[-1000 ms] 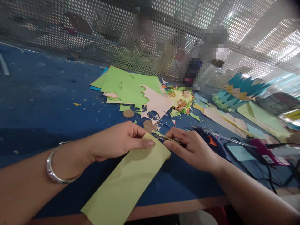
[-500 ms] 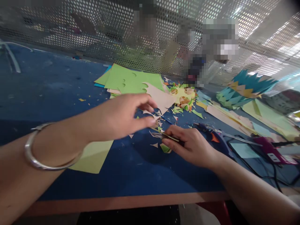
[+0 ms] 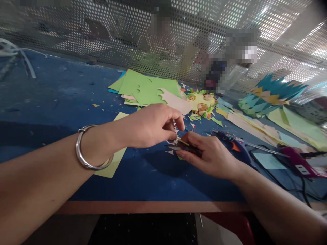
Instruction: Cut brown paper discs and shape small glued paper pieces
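Note:
My right hand (image 3: 206,151) is closed around scissors, most of them hidden by the fingers; a grey blade (image 3: 173,147) sticks out to the left. A thin pale strip (image 3: 183,140), perhaps the edge of paper, also shows between thumb and forefinger. Just left of it hovers my left hand (image 3: 155,126), fingers curled, thumb and forefinger a little apart near the strip's end. Whether the thumb touches the strip I cannot tell. Below the right fingers lies a small green piece (image 3: 180,158). Beneath the left wrist is a pale yellow sheet (image 3: 114,163).
Green sheets (image 3: 145,90) and a cut pink sheet (image 3: 176,102) lie behind the hands, beside a yellow paper piece with rolled flowers (image 3: 203,102). To the right are a blue glue gun (image 3: 245,153), a purple power strip (image 3: 297,161), cables and a spiky paper crown (image 3: 270,93).
My left hand has moved right, up to the right hand, and its fingers have drawn closer together. The right hand has stayed nearly in place, still gripping the scissors.

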### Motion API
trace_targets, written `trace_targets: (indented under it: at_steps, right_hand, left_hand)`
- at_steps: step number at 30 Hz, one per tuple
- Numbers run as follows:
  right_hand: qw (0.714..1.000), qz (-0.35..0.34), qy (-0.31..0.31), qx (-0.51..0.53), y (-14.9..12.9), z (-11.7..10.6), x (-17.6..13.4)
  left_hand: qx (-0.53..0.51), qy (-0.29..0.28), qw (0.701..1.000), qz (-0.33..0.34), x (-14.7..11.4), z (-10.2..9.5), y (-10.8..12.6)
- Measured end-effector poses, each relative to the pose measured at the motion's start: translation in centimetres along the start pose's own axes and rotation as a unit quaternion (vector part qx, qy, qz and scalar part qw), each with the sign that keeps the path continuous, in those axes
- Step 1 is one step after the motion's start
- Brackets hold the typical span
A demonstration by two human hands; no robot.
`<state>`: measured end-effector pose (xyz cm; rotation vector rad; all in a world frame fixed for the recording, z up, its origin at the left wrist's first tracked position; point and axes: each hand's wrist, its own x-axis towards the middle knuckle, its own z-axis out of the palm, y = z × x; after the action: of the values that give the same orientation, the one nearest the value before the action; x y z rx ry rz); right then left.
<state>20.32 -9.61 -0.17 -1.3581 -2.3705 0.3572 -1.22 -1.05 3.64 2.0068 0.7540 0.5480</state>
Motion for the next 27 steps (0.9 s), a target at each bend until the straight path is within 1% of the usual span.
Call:
trace_targets:
  at_steps: [3, 5, 7, 9, 11, 13, 16, 19, 21, 22, 24, 26, 27]
  right_hand:
    - [0.999, 0.033, 0.024, -0.001, 0.4, -0.4, -0.1]
    - [0.996, 0.076, 0.041, -0.021, 1.0, -0.6, 0.1]
    - [0.989, 0.131, 0.04, -0.064, 1.5, -0.7, 0.3]
    - [0.975, 0.183, 0.013, -0.123, 1.8, -0.6, 0.6]
    - [0.959, 0.217, -0.024, -0.179, 1.8, -0.5, 0.7]
    - [0.947, 0.231, -0.046, -0.218, 1.5, -0.4, 0.7]
    - [0.933, 0.242, -0.054, -0.26, 0.8, -0.2, 0.4]
    - [0.925, 0.231, -0.051, -0.296, 0.3, -0.1, 0.1]
    - [0.927, 0.199, -0.015, -0.318, 0.1, 0.0, -0.3]
    - [0.929, 0.176, 0.019, -0.326, 0.0, 0.0, -0.4]
    - [0.931, 0.119, 0.106, -0.327, -0.2, 0.2, -0.7]
    - [0.931, 0.05, 0.186, -0.311, -0.5, 0.3, -0.8]
    - [0.929, 0.01, 0.216, -0.302, -0.7, 0.4, -0.8]
  left_hand:
    - [-0.064, 0.08, 0.995, -0.018, -0.2, -0.1, -0.9]
    - [-0.132, 0.143, 0.98, -0.034, -0.3, -0.2, -1.5]
    - [-0.201, 0.185, 0.961, -0.046, -0.5, -0.2, -2.1]
    - [-0.249, 0.199, 0.946, -0.053, -0.6, -0.3, -2.3]
    - [-0.285, 0.202, 0.935, -0.059, -0.7, -0.3, -2.4]
    - [-0.317, 0.198, 0.925, -0.062, -0.8, -0.3, -2.3]
    - [-0.34, 0.192, 0.918, -0.074, -0.9, 0.1, -2.3]
    - [-0.341, 0.191, 0.916, -0.093, -0.9, 0.6, -2.2]
    - [-0.361, 0.184, 0.909, -0.102, -1.0, 1.2, -2.1]
    - [-0.378, 0.179, 0.902, -0.105, -1.0, 1.5, -2.0]
    - [-0.411, 0.165, 0.889, -0.117, -1.1, 2.1, -1.8]
    - [-0.437, 0.16, 0.876, -0.13, -1.3, 2.6, -1.6]
    - [-0.441, 0.161, 0.872, -0.135, -1.3, 2.8, -1.4]
